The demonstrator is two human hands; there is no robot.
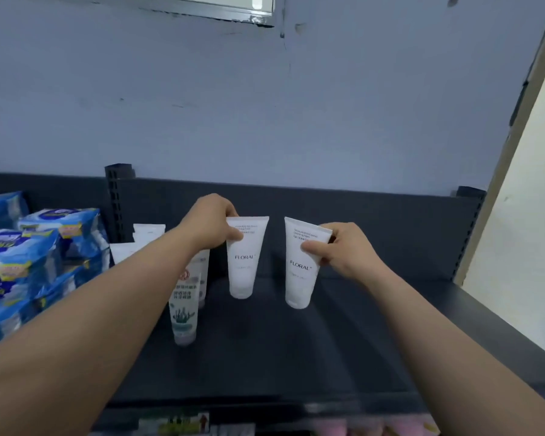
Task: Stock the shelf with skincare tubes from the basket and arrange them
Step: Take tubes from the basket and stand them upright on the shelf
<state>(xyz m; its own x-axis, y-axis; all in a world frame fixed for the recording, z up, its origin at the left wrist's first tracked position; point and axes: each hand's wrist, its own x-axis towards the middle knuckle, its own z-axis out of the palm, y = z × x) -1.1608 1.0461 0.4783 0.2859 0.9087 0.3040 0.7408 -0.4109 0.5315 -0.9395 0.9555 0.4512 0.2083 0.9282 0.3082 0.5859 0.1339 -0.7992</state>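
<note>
The left hand (211,226) pinches the flat upper end of a white FLORAL tube (247,262), with the thumb on the printed face and the fingers curled behind. This tube stands cap-down just to the right of the hand and close to upright. Its cap meets the dark shelf (296,357) towards the back edge, about midway along.

The right hand (343,251) grips a second FLORAL tube (299,272) by its upper right corner, thumb across the front and fingers wrapped round the back. The second tube lies to the left of this hand, cap-down and tilted a little, its top leaning left. Its cap sits slightly nearer the front edge than the first tube's. The two tubes stand near each other but apart. Whether either cap bears its weight on the shelf I cannot tell.

Under the left forearm, a green-printed tube (184,309) stands cap-down, with more white tubes (148,234) behind it towards the back left. Blue packs (29,253) are stacked at the shelf's left end
</note>
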